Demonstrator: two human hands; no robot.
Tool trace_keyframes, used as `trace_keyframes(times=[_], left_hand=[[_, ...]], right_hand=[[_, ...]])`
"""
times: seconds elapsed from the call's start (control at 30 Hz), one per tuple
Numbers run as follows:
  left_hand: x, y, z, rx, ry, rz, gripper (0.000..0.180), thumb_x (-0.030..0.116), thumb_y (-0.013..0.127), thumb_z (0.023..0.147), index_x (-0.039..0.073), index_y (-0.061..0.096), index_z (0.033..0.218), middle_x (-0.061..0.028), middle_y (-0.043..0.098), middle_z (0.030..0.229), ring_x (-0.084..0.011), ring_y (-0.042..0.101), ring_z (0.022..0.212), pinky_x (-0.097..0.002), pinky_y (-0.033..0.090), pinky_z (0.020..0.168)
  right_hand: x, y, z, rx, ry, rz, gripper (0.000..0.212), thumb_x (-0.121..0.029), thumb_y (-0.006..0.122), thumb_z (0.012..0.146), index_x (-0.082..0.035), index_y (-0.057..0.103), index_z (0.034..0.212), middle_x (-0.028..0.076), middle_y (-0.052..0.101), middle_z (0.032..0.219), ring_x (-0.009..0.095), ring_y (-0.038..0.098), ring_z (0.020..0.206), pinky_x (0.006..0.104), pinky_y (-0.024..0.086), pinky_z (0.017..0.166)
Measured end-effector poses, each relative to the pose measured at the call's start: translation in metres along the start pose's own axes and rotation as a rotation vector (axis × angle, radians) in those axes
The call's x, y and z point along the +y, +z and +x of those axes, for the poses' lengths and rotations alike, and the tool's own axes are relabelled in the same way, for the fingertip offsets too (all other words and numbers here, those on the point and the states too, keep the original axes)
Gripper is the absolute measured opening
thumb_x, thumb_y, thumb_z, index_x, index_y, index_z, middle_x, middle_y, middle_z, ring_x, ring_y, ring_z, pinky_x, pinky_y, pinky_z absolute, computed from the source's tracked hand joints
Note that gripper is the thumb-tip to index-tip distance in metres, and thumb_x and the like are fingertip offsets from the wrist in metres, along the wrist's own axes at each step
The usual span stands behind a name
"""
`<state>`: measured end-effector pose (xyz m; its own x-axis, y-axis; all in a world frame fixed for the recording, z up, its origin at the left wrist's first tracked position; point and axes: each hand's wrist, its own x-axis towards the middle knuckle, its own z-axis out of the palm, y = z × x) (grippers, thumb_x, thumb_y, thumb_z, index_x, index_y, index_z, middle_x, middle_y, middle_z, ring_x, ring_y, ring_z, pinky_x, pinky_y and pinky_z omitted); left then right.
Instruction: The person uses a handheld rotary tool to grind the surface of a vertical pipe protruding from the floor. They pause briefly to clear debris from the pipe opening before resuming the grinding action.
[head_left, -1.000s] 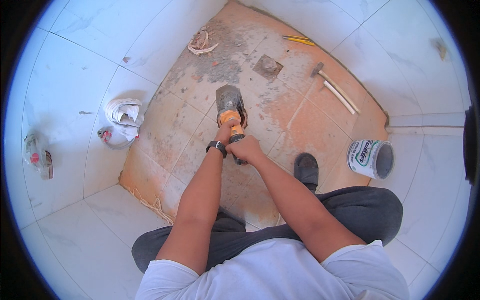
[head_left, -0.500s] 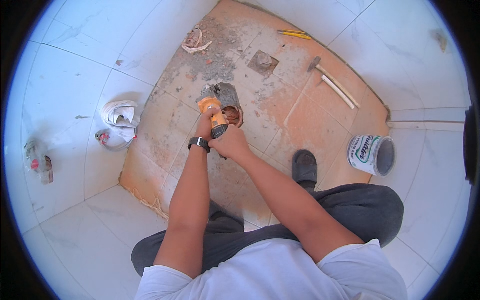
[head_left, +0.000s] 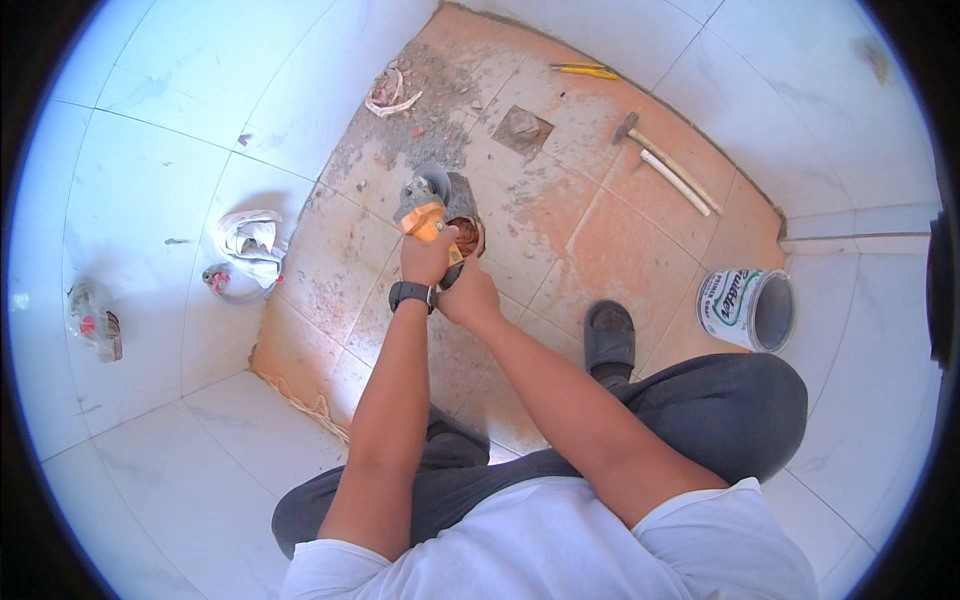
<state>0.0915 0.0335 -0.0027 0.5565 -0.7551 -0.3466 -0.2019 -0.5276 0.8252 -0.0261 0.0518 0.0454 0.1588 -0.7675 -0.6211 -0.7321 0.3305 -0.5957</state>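
Both hands are wrapped around an orange and grey angle grinder point(head_left: 424, 221). My left hand point(head_left: 428, 258), with a black watch at its wrist, grips the body near the head. My right hand point(head_left: 470, 292) closes around the dark rear end, beside the left wrist. The round grey disc point(head_left: 434, 180) is at the far end, by the edge of a dark cut-out point(head_left: 463, 195) in the tiled floor. Reddish rubble or soil shows in a hole point(head_left: 467, 238) just right of the grinder. Whether the disc touches the tile cannot be told.
Grey debris point(head_left: 430, 130) lies beyond the grinder. A square opening point(head_left: 522, 130) holds a lump. Further right are a yellow utility knife point(head_left: 585, 70), a hammer point(head_left: 660, 160) and a white stick point(head_left: 675, 183). A paint can point(head_left: 745, 308) lies tipped by my right knee. A white cloth point(head_left: 250, 245) is at left.
The grinder has turned in my hands, so its disc face shows more. My left hand has moved slightly right and nearer, and my right hand has shifted slightly nearer. The view has shifted slightly.
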Motion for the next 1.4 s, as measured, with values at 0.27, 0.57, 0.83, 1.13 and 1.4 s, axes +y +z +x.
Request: trace_keyframes(times=[0.27, 0.57, 0.83, 1.13, 1.4], left_hand=[[-0.012, -0.004, -0.019, -0.206, -0.335, -0.079, 0.051, 0.031, 0.087, 0.081, -0.003, 0.070, 0.115, -0.0101, 0.075, 0.102, -0.0197, 0.072, 0.086, -0.0358, 0.058, 0.075], [-0.019, 0.009, -0.030, -0.252, -0.236, 0.036, 0.050, 0.035, 0.083, 0.085, -0.004, 0.071, 0.113, -0.0120, 0.075, 0.101, -0.0209, 0.073, 0.086, -0.0362, 0.058, 0.075], [-0.025, 0.013, -0.015, -0.278, -0.219, 0.261, 0.052, 0.039, 0.082, 0.084, -0.006, 0.074, 0.108, -0.0196, 0.078, 0.099, -0.0283, 0.077, 0.091, -0.0399, 0.059, 0.077], [-0.026, 0.018, -0.013, -0.294, -0.218, 0.304, 0.059, 0.042, 0.083, 0.081, -0.008, 0.072, 0.113, -0.0220, 0.078, 0.105, -0.0314, 0.077, 0.094, -0.0410, 0.059, 0.081], [-0.032, 0.018, -0.006, -0.325, -0.203, 0.366, 0.057, 0.041, 0.083, 0.084, -0.006, 0.072, 0.115, -0.0160, 0.077, 0.102, -0.0234, 0.075, 0.089, -0.0374, 0.059, 0.079]], right_hand=[[0.039, 0.000, 0.007, -0.246, -0.015, 0.304, 0.047, -0.032, 0.087, 0.069, -0.001, 0.074, 0.102, 0.018, 0.078, 0.095, 0.033, 0.076, 0.088, 0.0439, 0.058, 0.078], [0.074, 0.037, 0.021, -0.347, 0.150, 0.730, 0.039, -0.029, 0.086, 0.068, 0.002, 0.075, 0.090, 0.012, 0.075, 0.081, 0.022, 0.070, 0.073, 0.0385, 0.053, 0.068], [0.082, 0.050, 0.030, -0.370, 0.191, 0.806, 0.033, -0.024, 0.083, 0.071, 0.001, 0.074, 0.091, 0.011, 0.073, 0.080, 0.022, 0.069, 0.069, 0.0376, 0.053, 0.063], [0.088, 0.056, 0.034, -0.363, 0.233, 0.827, 0.038, -0.028, 0.085, 0.069, 0.003, 0.077, 0.090, 0.013, 0.076, 0.084, 0.024, 0.072, 0.076, 0.0385, 0.054, 0.070], [0.093, 0.068, 0.041, -0.388, 0.269, 0.869, 0.038, -0.029, 0.084, 0.070, 0.002, 0.077, 0.091, 0.013, 0.076, 0.085, 0.024, 0.072, 0.077, 0.0382, 0.054, 0.071]])
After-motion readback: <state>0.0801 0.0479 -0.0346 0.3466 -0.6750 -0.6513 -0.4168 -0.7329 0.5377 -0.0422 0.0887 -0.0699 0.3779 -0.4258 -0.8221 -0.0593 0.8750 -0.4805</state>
